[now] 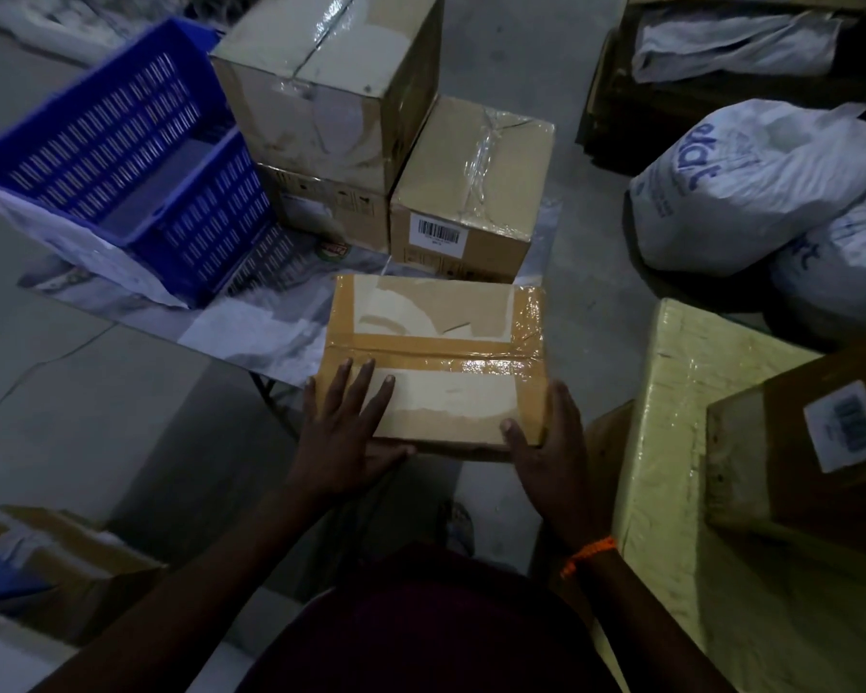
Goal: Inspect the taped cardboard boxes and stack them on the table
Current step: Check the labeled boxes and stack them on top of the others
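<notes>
Where I stood: dim room, grey floor [546, 57], paper-covered table [251, 332].
Taped box [436, 352]: brown, glossy tape, at table's near edge.
Left hand [343, 432]: fingers [363, 387] lay flat, spread on top.
Right hand [546, 442]: gripped its right corner.

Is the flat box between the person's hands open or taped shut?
Shut. The flat box has both flaps down, with glossy brown tape running along the centre seam and side edges.

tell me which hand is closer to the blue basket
Left. The left hand lies flat on the near-left corner of the taped box, toward the blue basket; the right hand holds its right edge, farther away.
</notes>
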Available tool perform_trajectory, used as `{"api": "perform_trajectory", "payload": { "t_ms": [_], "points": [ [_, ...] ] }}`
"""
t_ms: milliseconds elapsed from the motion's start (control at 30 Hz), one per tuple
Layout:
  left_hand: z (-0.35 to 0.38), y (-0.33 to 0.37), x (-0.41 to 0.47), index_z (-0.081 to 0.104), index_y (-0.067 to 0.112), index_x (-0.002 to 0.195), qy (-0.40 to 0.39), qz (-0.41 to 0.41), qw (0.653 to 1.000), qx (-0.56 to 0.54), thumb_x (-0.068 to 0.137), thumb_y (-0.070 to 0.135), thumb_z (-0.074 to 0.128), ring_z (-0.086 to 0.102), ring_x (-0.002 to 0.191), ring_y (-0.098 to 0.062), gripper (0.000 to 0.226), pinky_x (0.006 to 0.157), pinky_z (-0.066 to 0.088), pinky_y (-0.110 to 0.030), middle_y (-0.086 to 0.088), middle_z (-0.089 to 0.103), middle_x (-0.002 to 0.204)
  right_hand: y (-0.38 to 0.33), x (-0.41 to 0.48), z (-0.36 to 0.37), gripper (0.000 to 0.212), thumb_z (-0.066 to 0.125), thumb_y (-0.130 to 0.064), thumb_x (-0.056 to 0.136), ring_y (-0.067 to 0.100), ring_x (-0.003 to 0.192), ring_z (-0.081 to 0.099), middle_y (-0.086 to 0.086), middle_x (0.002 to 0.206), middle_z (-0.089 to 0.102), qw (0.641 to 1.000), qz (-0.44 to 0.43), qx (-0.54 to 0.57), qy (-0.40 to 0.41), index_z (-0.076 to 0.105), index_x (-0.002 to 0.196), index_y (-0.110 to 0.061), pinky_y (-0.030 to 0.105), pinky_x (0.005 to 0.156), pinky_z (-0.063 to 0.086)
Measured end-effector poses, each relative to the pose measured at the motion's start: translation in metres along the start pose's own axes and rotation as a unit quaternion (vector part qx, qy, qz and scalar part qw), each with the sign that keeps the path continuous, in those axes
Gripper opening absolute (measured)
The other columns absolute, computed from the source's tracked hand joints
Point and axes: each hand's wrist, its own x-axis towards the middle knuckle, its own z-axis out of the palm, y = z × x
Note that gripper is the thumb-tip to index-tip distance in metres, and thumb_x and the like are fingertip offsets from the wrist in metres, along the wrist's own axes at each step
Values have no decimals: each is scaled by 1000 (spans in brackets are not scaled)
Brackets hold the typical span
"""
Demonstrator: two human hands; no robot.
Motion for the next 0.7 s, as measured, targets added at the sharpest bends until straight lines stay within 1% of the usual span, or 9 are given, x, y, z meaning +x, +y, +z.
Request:
{"api": "perform_trajectory", "payload": {
  "t_ms": [67,133,167,267,367,433,500,600,700],
  "points": [
    [0,-5,2,26,25,160,-21,17,1000,7,86,81,39,11,155,-37,94,113,16,-73,-12,13,169,-4,5,-8,60,68,-34,98,27,139,49,7,148,53,993,76,89,14,44,151,-18,35,103,51],
    [1,-11,5,32,27,158,-22,18,1000,-8,88,80,36,18,153,-36,88,110,25,-70,-11,19,168,-4,6,-13,29,65,-28,101,23,118,64,-7,116,65,992,55,114,-6,58,129,-27,17,80,50],
    [-1,-13,6,35,27,157,-22,15,999,-21,89,81,34,20,153,-35,87,110,27,-68,-11,22,167,-6,5,-15,22,62,-28,102,20,113,67,-10,110,65,992,41,115,-17,59,123,-30,14,77,48],
    [-5,-23,5,40,27,155,-4,17,998,-64,89,82,32,20,153,-34,86,113,28,-65,-10,25,166,-20,0,-18,21,57,-38,103,4,110,64,-8,118,67,990,13,140,-13,61,123,-35,19,85,55],
    [-10,-49,-2,33,32,157,19,10,993,-114,89,81,38,16,154,-32,84,117,22,-68,-5,19,168,-47,-7,-18,40,50,-44,103,-6,113,58,-4,131,62,987,-51,150,13,62,135,-25,8,88,51],
    [-17,-69,-10,28,35,158,32,-6,991,-128,89,81,39,13,156,-28,84,118,13,-69,0,16,169,-68,-9,-15,39,49,-41,107,5,121,59,-2,137,59,983,-94,159,13,62,138,-22,15,95,51],
    [-33,-79,-17,32,29,158,46,-48,986,-150,87,84,35,16,155,-28,90,120,10,-68,0,20,168,-89,-7,-9,38,50,-37,106,15,132,54,0,142,57,979,-148,142,9,62,139,-22,25,106,47],
    [-72,-66,-29,38,18,156,79,-91,968,-220,84,90,30,21,153,-27,102,121,18,-62,-4,24,166,-121,4,2,40,52,-40,103,21,142,44,4,147,53,966,-237,100,-11,63,138,-24,19,116,34],
    [-105,-28,-34,28,30,158,92,-77,942,-313,83,87,39,25,151,-23,95,120,26,-54,2,22,167,-155,15,16,43,61,-48,94,21,147,37,3,151,47,954,-272,116,-47,68,128,-23,39,117,43]
  ]
}}
